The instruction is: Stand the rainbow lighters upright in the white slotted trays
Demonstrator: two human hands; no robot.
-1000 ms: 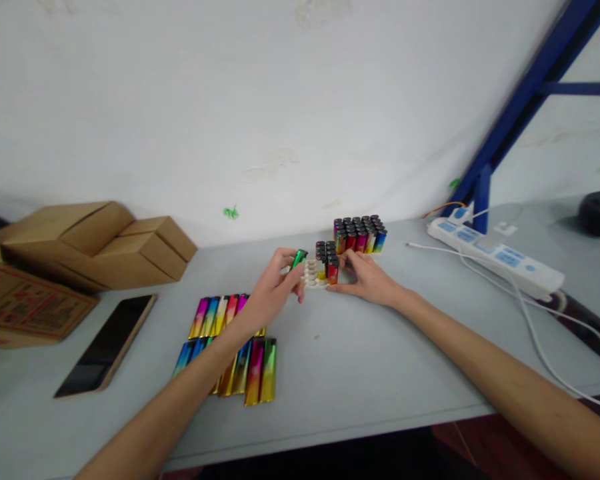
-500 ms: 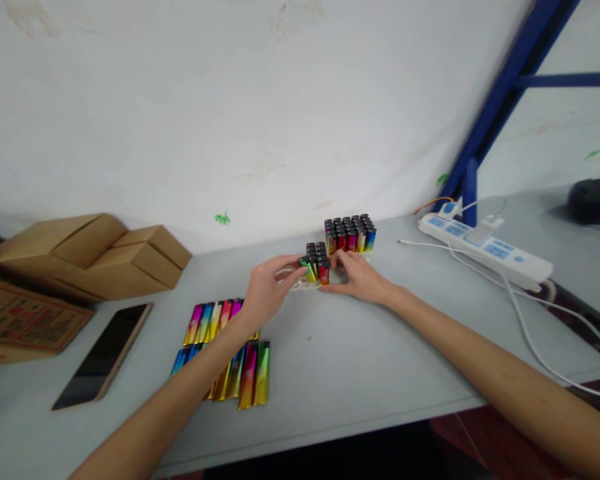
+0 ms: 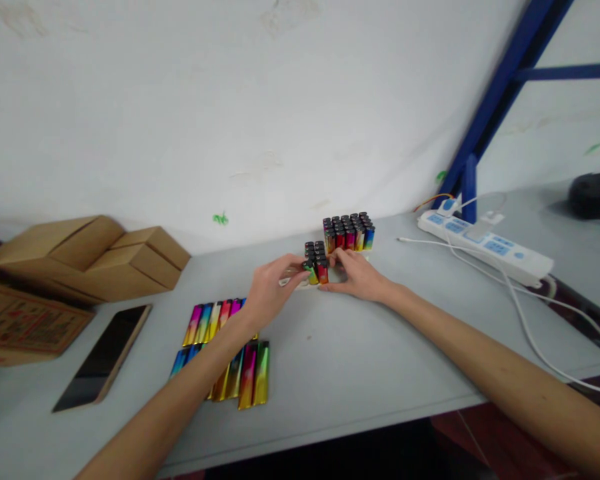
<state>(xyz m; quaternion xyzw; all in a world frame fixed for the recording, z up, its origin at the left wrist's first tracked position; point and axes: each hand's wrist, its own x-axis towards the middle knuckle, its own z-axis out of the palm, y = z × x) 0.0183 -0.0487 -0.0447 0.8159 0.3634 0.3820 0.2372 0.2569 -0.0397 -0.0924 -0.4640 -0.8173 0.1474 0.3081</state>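
Observation:
My left hand (image 3: 269, 291) pinches a green lighter (image 3: 309, 272) standing at the front left of a white tray (image 3: 289, 281) that is partly filled with upright black-capped lighters (image 3: 317, 257). My right hand (image 3: 356, 275) rests on the table against the tray's right side, fingers curled on it. A second, full block of upright lighters (image 3: 347, 232) stands just behind. Two rows of rainbow-coloured lighters (image 3: 230, 347) lie flat on the grey table (image 3: 340, 360) under my left forearm.
A black phone (image 3: 105, 355) lies at the left, with cardboard boxes (image 3: 93, 253) behind it and a printed box (image 3: 20, 323) at the far left. A white power strip (image 3: 485, 245) with cables runs along the right. A blue metal frame (image 3: 485, 113) leans against the wall.
My left hand carried the green lighter from above the tray down into a slot at the tray's front left. My right hand stayed at the tray.

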